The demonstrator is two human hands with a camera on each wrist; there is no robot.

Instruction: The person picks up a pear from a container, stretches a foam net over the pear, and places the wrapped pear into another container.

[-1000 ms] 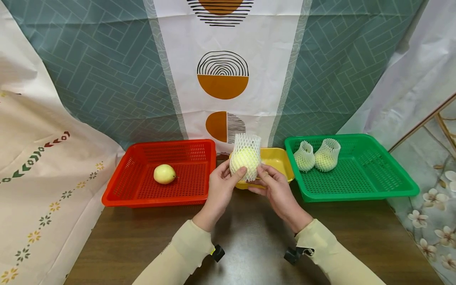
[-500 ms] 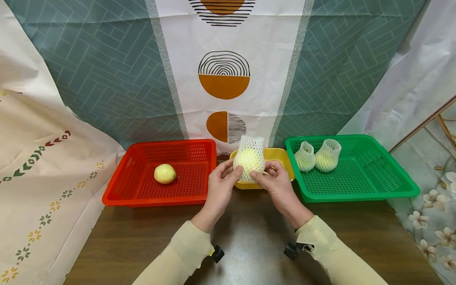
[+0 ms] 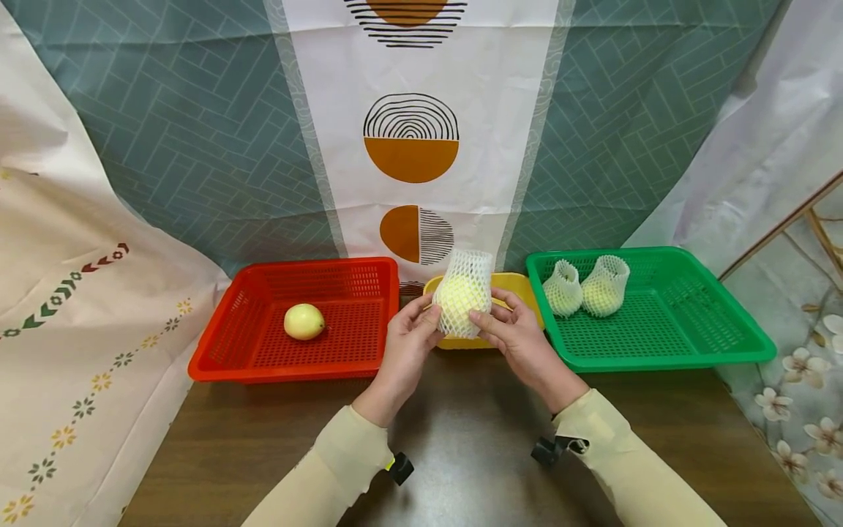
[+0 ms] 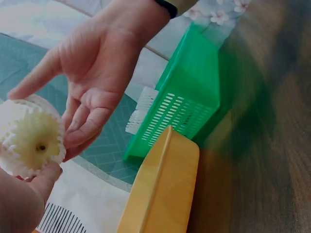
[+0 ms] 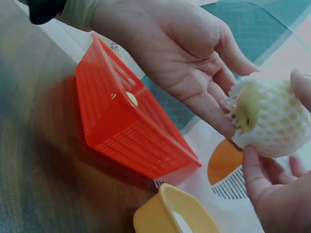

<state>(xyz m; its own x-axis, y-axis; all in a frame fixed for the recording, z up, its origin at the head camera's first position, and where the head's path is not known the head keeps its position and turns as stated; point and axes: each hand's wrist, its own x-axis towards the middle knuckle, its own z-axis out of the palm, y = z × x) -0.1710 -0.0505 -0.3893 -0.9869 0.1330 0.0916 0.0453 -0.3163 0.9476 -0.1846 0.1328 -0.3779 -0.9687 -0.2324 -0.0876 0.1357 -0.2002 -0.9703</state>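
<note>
A pale yellow pear in a white foam net sleeve (image 3: 463, 296) is held up between both hands, close in front of the yellow basin (image 3: 516, 289). My left hand (image 3: 407, 340) grips its left side, thumb across the front. From the right, my right hand (image 3: 516, 338) holds the lower part with its thumb on the net. The sleeve's upper end stands as a tube above the fruit. In the left wrist view, the bare bottom of the pear (image 4: 41, 145) shows through the net's lower opening.
At left, a red basket (image 3: 290, 372) holds one bare pear (image 3: 304, 322). A green basket (image 3: 665, 362) at right contains two netted pears (image 3: 563, 290). Behind the baskets hangs a patterned cloth (image 3: 224, 146). The brown wooden table (image 3: 461, 454) lies beneath the forearms.
The netted pear has shifted slightly right and leans a little. My right hand has changed its hold, its thumb moving from the net's edge onto the front. The baskets' contents are unchanged.
</note>
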